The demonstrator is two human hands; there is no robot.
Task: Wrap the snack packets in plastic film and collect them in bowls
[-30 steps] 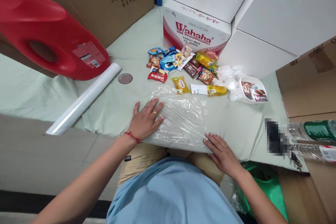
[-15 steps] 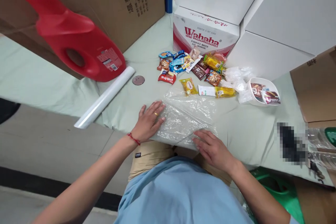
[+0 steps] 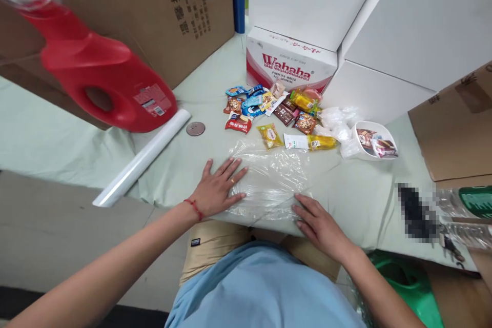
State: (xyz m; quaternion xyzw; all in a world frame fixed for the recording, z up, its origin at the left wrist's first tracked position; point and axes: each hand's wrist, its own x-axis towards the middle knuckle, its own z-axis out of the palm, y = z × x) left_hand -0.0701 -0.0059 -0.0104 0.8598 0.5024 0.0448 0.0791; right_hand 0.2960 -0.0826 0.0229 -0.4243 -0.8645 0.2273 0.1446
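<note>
Head view, looking down on the work. We see a clear plastic sheet [image 3: 272, 182] lying wrinkled on the pale green cloth [image 3: 346, 195], close to the near edge of the table, between the two hands; whether it is a single layer or a flat bag, we cannot tell. The left hand [image 3: 221, 187] rests palm down with its fingers spread wide, the fingertips over the sheet's left margin. The right hand [image 3: 321, 223] is narrower, its fingers extended and set fairly close together, with the tips at the sheet's lower right part. We find nothing grasped in either hand; how hard each presses, we cannot tell.

Beyond the sheet we note a yellow packet [image 3: 269, 136] and, just beside it, a white-and-yellow packet [image 3: 310, 142]; behind these lies a heap of wrapped snacks [image 3: 253, 105]. A white tub [image 3: 387, 133] holding further packets stands to the right, and a white roll [image 3: 142, 159] lies to the left.

We judge the step in hand to be smoothing the sheet flat. From this pose, we take the next move to call for one hand as an anchor, light outward strokes from the other, and fingers lifted cleanly, since thin plastic may cling and pucker.
</note>
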